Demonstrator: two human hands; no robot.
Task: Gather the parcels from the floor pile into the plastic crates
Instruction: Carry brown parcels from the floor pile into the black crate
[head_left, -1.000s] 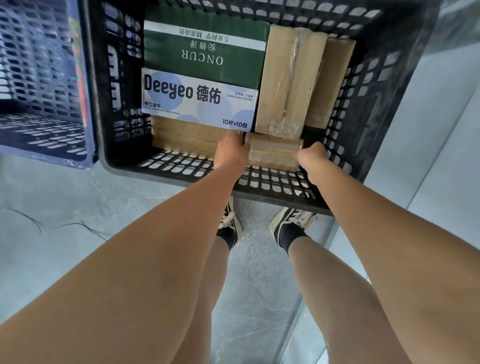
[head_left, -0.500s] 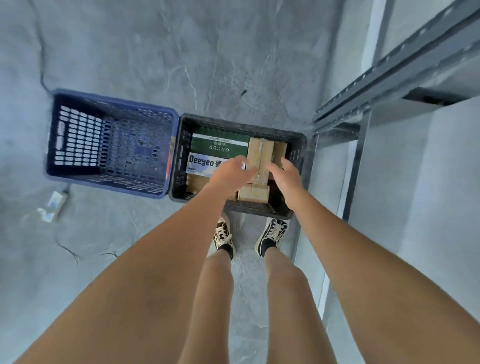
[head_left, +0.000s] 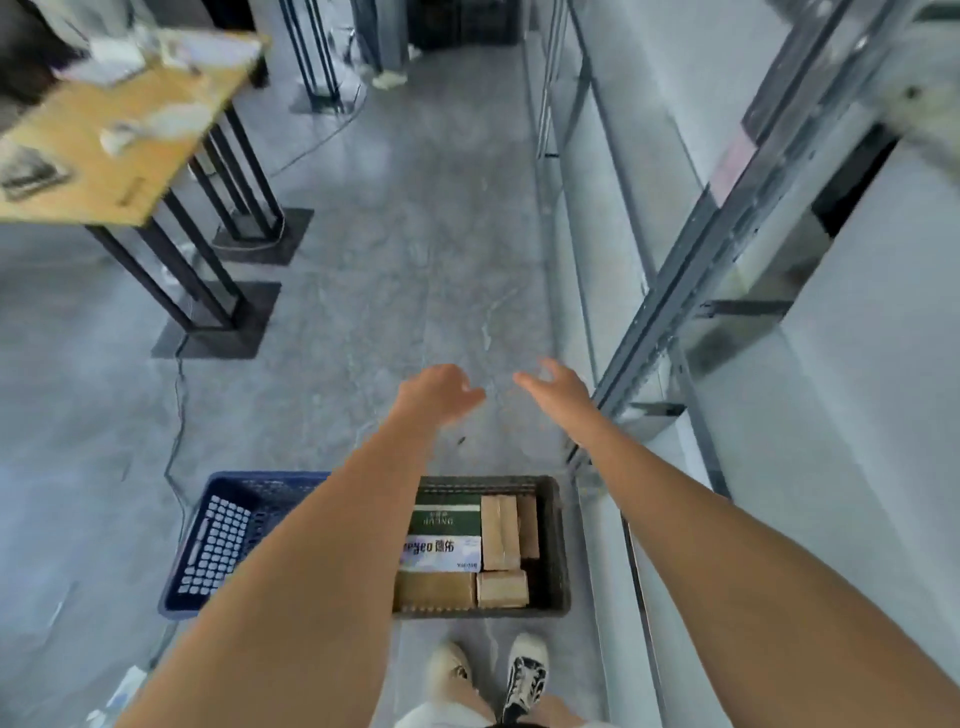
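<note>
- Reference landmark: the black crate (head_left: 553, 551), standing on the floor just in front of the person's shoes (head_left: 488, 675).
- Contents of the black crate: a green box (head_left: 447, 517) at the far side, a white-and-blue box (head_left: 441, 552) nearer than it, a tall brown parcel (head_left: 500, 530) to their right, and two more brown parcels (head_left: 503, 588) along the near wall. The parcels lie flat and pack the visible floor of the crate.
- The blue crate (head_left: 218, 540) stands touching the left side of the black crate. Its visible part holds nothing; the left forearm hides the rest.
- Left hand (head_left: 436, 392): raised above and beyond the black crate, fingers loosely curled, holding nothing.
- Right hand (head_left: 558, 387): level with the left, near it but apart, fingers spread and relaxed, holding nothing.
- Step in hand, by judgement: a deposit into the black crate appears complete; both hands are free between loads.
- The floor pile is not in view from here, so its position relative to the black crate cannot be told.
- Next move, by judgement: locate the pile, take up another parcel, and place it in the blue crate, since the black crate offers little free floor.
</note>
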